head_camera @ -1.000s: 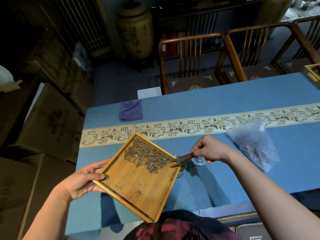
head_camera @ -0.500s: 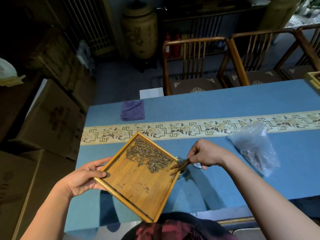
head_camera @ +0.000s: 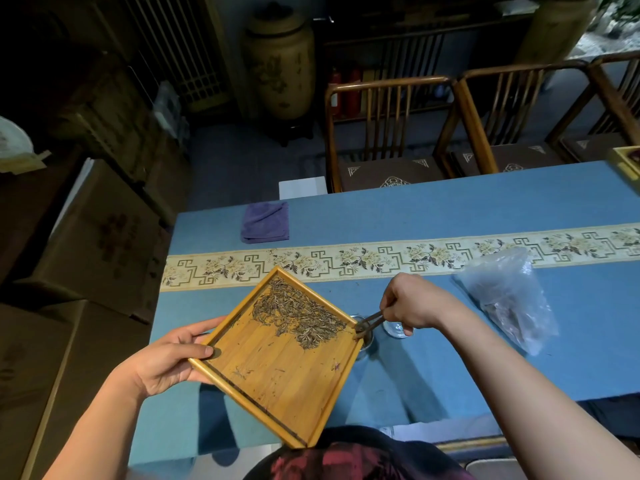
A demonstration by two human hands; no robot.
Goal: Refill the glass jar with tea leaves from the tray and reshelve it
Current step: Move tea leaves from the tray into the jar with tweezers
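My left hand (head_camera: 169, 358) grips the left corner of a square bamboo tray (head_camera: 277, 372), held tilted above the blue table. A heap of dry tea leaves (head_camera: 298, 313) lies in the tray's upper half. My right hand (head_camera: 412, 304) pinches dark wooden tongs (head_camera: 369, 322), whose tips sit at the tray's right corner over the mouth of the glass jar (head_camera: 363, 337). The jar is mostly hidden behind the tray. A small round glass lid (head_camera: 396, 330) lies on the cloth just under my right hand.
A crumpled clear plastic bag (head_camera: 509, 299) lies to the right on the blue table cloth (head_camera: 450, 216). A folded purple cloth (head_camera: 265, 221) sits at the far left. Wooden chairs (head_camera: 388, 133) stand behind the table, cardboard boxes (head_camera: 93, 237) to the left.
The tongs' tips have moved from the leaf heap to the tray's right corner above the jar. The view has shifted slightly; the tray stays in my left hand.
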